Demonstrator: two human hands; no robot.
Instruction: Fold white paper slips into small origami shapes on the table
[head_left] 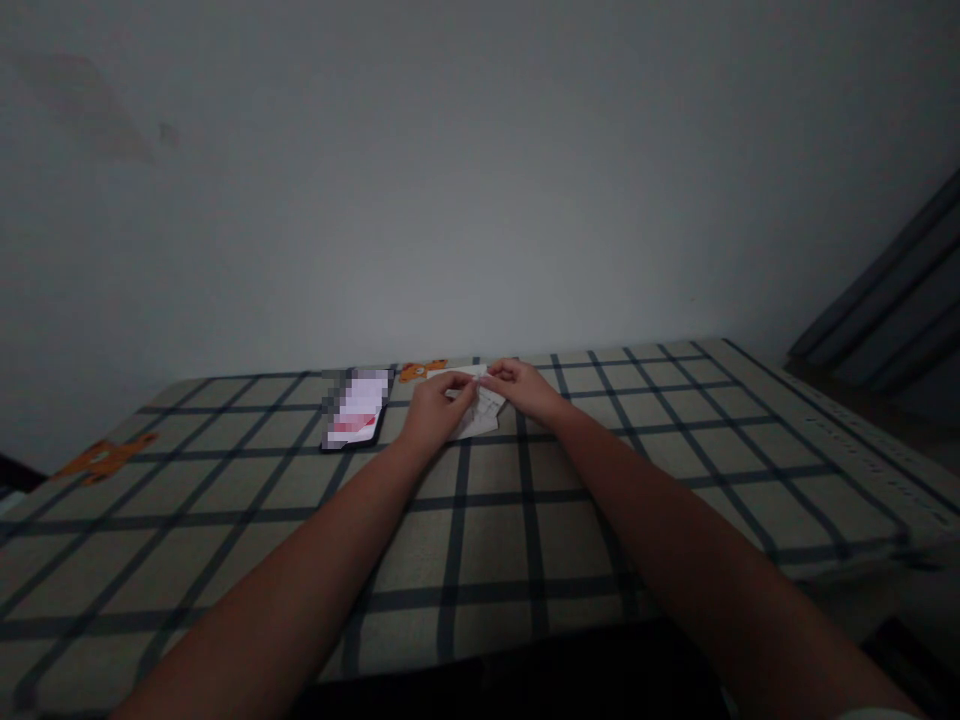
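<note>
Dim room, checked cloth running back to a grey wall. Near edge: dark shape, can't make out. Farther in, centre: left hand and right hand close together, fingers curled, thumbs and fingertips pinching white paper between them. Whether it rests on the cloth, can't tell. Progress, my read: partway. Paper looks creased or partly folded, edge uneven, marks on it; both hands on it, so not finished. Amount left unclear, fingers cover the middle. Left of left hand: phone, lit, untouched. Far side, bear print.
</note>
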